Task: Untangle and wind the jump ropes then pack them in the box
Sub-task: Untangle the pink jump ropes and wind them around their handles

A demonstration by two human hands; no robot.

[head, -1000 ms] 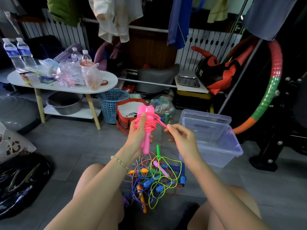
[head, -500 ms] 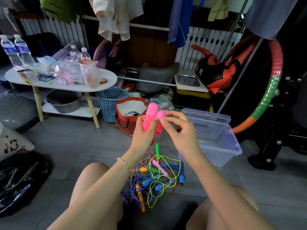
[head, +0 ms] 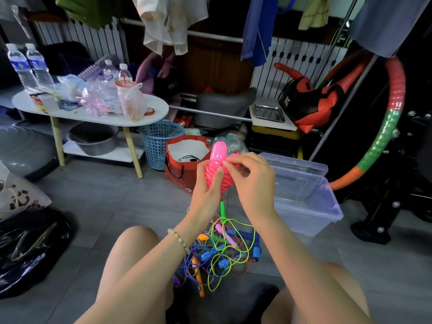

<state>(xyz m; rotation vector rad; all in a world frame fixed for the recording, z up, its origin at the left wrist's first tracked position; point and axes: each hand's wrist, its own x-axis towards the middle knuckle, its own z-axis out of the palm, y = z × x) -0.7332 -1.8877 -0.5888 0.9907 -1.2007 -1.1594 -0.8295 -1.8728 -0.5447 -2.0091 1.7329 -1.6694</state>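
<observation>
One pink rope (head: pixel 211 168), two hands (head: pixel 205 195) (head: pixel 254 183)

The scene is seen through a single wide-angle view, taken from the head of a seated person and aimed forward and down. The left hand (head: pixel 205 190) and right hand (head: pixel 254 183) are caught close up at the centre, the bare knees (head: pixel 138 239) nearer still at the lower edge. The grey tiled floor (head: pixel 93 206) is spread beyond, and the white oval worktop (head: pixel 161 105) and hanging clothes (head: pixel 168 22) are taken in far off towards the top.
</observation>
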